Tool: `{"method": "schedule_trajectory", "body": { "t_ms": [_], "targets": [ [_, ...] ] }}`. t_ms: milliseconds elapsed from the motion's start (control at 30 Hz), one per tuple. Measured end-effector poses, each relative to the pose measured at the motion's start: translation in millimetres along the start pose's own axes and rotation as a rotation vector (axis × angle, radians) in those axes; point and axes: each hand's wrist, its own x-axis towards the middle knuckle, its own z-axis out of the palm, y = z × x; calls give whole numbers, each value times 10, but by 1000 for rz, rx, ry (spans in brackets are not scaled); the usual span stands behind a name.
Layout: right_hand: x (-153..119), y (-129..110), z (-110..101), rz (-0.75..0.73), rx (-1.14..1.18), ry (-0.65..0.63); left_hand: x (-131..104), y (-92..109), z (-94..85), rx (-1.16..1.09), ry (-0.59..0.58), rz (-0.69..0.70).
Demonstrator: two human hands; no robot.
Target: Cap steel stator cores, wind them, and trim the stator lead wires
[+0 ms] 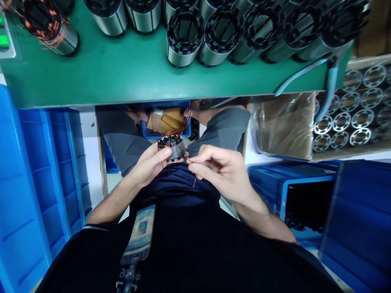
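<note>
Over my lap, my left hand (154, 160) is wrapped round a motor stator (177, 149), a grey metal ring with black slotted ends and copper wire inside. The thumb presses on its side. Just right of the stator, my right hand (218, 167) pinches a thin copper wire (194, 181) between thumb and forefinger; a reddish end hangs below the fingers. Loose copper strands rise from the stator's far side.
A green table (122, 77) ahead bears several stators (183, 40), a copper-wound one (62, 38) and blue-handled pliers (331, 81). Below is a blue bin (187, 132) with brown scraps. Blue crates flank me; a box (284, 126) of metal cores is at right.
</note>
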Motion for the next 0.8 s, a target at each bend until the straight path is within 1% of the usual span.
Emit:
{"method": "schedule_trajectory", "body": {
  "t_ms": [67, 100, 167, 200, 267, 333, 400, 433, 467, 500, 567, 633, 667, 700, 733, 800],
  "targets": [
    [-26, 131, 62, -21, -74, -44, -13, -45, -42, -31, -14, -15],
    [-48, 230, 92, -34, -119, -72, -16, -80, -46, -30, -4, 17],
    [-102, 463, 111, -33, -186, -134, -19, -146, -26, 37, 41, 154],
    [-124, 578, 85, -17, -208, -161, -18, -165, -10, 88, 59, 231],
    [-137, 745, -49, 39, -237, -193, -21, -154, 14, 195, 52, 354],
    [-93, 766, -261, 99, -252, -180, -35, -87, 20, 303, -2, 438],
    [1, 616, -466, 147, -239, -134, -67, 8, 19, 429, -91, 499],
    [60, 488, -538, 165, -211, -115, -88, 55, 26, 482, -150, 515],
    [122, 337, -582, 182, -167, -123, -113, 99, 39, 521, -212, 515],
    [183, 175, -595, 200, -113, -165, -140, 137, 59, 546, -271, 498],
    [287, -142, -546, 250, -14, -311, -196, 194, 108, 579, -361, 427],
    [349, -380, -445, 289, 18, -451, -244, 217, 141, 627, -410, 358],
    [362, -454, -399, 284, -1, -486, -261, 213, 142, 656, -429, 352],
    [364, -494, -367, 260, -31, -497, -270, 198, 132, 679, -441, 374],
    [358, -504, -354, 224, -64, -492, -272, 172, 112, 691, -448, 427],
    [335, -452, -397, 144, -125, -448, -257, 99, 55, 685, -452, 607]
  ]
}}
